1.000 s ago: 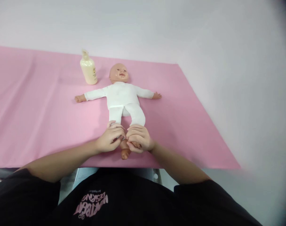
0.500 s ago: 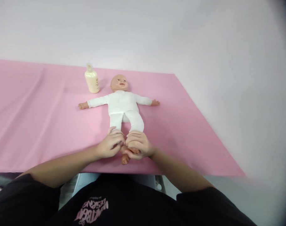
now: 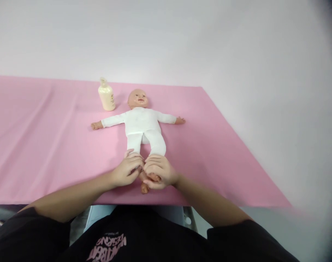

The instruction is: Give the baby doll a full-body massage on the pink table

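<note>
One pink sheet [image 3: 46, 153] under the doll [image 3: 143, 123], pale wall [image 3: 182, 36] behind.

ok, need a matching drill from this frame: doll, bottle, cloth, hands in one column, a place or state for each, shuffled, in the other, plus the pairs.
Things:
1. doll
2. bottle
3. cloth
4. left hand and right hand

Places or states:
A. upright, beside the doll's head
B. wrapped around the doll's feet
C. pink, spread over the table
D. on its back, arms out, in white clothes

Pairs: 1-D, 2-A, 3-C, 4-B
</note>
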Demonstrator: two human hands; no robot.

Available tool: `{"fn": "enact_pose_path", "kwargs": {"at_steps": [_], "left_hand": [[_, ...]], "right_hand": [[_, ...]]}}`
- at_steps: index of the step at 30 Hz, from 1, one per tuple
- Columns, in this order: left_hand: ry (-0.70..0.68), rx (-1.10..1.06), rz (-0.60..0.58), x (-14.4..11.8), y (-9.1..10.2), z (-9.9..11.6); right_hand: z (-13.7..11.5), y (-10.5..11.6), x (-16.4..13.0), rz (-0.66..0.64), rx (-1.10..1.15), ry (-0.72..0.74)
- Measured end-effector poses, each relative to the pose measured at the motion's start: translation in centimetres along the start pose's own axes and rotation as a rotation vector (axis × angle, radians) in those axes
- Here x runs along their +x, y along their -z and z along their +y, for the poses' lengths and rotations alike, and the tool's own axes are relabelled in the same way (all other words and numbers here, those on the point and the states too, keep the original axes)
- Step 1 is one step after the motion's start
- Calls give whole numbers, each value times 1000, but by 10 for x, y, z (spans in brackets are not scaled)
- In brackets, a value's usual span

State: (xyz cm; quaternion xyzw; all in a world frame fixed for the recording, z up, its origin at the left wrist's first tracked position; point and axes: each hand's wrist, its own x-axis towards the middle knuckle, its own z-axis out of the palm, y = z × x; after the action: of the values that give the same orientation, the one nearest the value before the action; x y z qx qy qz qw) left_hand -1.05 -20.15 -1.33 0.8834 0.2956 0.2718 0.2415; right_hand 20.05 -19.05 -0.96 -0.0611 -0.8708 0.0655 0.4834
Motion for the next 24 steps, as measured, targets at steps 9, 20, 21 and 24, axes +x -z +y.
{"fn": "enact_pose_path", "kwargs": {"at_steps": [9,20,21,24], "left_hand": [[-135,-81,228,-7,8,13],[130,-1032,-419,-102,-75,30],[259,-1010,-350,-109,-87,23],[230,-510,-311,-108,-98,17]], "right_hand": [[3,5,2,9,52,-28],[2,-2,0,35,-27,-31],[2,-1,0,19,-13,-32],[3,-1,-2,-6,3,-31]]}}
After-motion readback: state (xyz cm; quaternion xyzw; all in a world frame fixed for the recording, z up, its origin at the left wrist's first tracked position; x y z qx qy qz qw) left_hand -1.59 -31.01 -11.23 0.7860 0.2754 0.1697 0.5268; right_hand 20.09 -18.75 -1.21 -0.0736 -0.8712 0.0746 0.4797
